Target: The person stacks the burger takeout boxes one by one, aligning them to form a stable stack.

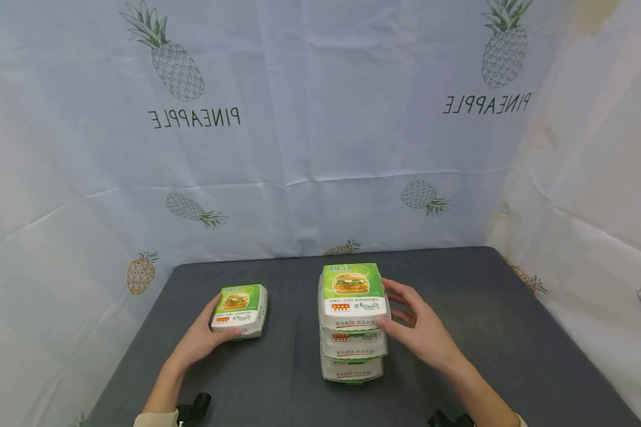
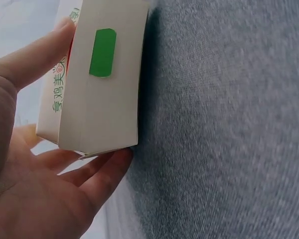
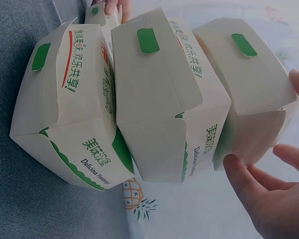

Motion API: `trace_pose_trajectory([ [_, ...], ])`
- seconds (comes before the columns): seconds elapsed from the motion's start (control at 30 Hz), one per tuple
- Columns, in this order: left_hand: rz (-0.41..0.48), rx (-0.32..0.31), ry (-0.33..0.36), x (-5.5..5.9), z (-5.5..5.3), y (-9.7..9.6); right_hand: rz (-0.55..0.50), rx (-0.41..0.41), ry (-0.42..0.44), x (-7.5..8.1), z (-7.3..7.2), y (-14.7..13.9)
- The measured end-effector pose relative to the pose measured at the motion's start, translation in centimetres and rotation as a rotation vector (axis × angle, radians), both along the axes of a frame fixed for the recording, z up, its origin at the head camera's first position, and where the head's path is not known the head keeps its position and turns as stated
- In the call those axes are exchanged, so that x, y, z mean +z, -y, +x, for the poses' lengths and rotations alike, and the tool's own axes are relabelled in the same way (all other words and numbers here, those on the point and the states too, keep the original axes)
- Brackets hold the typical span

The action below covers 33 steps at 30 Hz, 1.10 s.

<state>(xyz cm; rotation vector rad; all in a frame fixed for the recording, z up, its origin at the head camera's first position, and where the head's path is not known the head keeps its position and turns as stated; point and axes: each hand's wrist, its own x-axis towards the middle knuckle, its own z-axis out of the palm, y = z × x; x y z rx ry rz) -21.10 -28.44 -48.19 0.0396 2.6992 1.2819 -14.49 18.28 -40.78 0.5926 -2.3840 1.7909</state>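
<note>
On the left, my left hand (image 1: 205,335) grips a green-and-white hamburger box (image 1: 246,314), thumb along its front edge and fingers round its left side. The left wrist view shows this box's pale front (image 2: 109,104) with a green tab, close against the dark tabletop. Toward the middle stands a stack of three like boxes, the top one (image 1: 352,296) set on the middle box (image 1: 355,346) and the bottom box (image 1: 352,370). At the top box's right side, my right hand (image 1: 424,332) rests with spread fingers, thumb at the front corner.
A dark grey tabletop (image 1: 294,350) lies under the boxes. White cloth (image 1: 310,136) printed with pineapples hangs behind and along both sides. Black straps (image 1: 194,408) sit at the wrists. Dark table surface separates the stack from the left box.
</note>
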Motion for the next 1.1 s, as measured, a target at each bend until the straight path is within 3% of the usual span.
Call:
trace_pose_trajectory([
  [0.4, 0.035, 0.007, -0.030, 1.0, 0.2, -1.9, 0.004, 0.003, 0.002, 0.1, 0.0, 0.1],
  [0.83, 0.100, -0.045, -0.134, 3.5, 1.1, -4.9, -0.010, 0.008, 0.003, 0.1, 0.2, 0.1],
  [1.1, 0.104, -0.020, -0.169, 5.2, 1.8, -6.5, -0.006, 0.006, -0.002, 0.2, 0.3, 0.2],
])
